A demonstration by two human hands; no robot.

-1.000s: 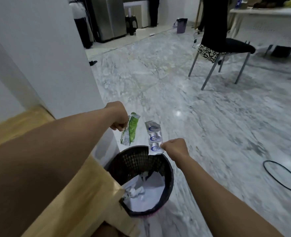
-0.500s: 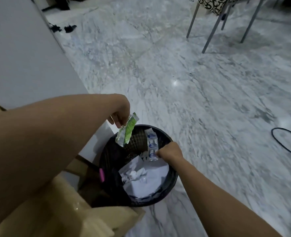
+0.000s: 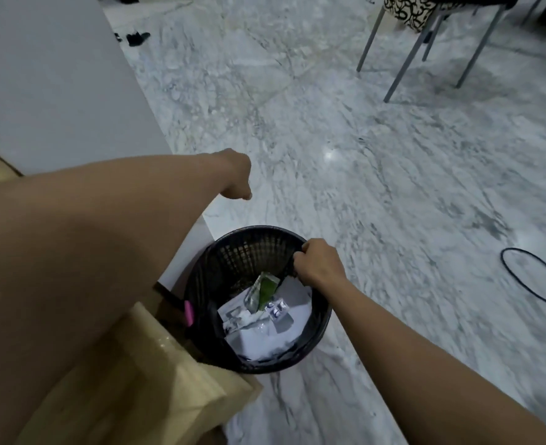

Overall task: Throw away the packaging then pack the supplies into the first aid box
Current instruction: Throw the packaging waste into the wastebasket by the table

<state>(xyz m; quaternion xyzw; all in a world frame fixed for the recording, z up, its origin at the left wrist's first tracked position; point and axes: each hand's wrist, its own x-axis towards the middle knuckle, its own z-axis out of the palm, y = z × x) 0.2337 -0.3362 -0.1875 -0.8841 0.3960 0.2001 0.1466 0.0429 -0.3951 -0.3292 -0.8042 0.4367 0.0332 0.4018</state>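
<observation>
1. Green wrapper (image 3: 267,289) and blister pack (image 3: 276,311) now down inside black bin (image 3: 320,329), released since a moment ago.
2. Left hand (image 3: 238,179) curled, empty; right hand (image 3: 318,263) loosely fisted at the rim.
3. Packaging discarded; packing supplies next, probably.

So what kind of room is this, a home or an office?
Probably a home: polished marble floor, a metal-legged chair with a patterned cover, and a small black mesh wastebasket beside a wooden table.

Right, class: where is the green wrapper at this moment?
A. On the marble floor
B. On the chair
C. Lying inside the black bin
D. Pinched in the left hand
C: the green wrapper lies on white paper inside the black bin, clear of both hands.
</observation>
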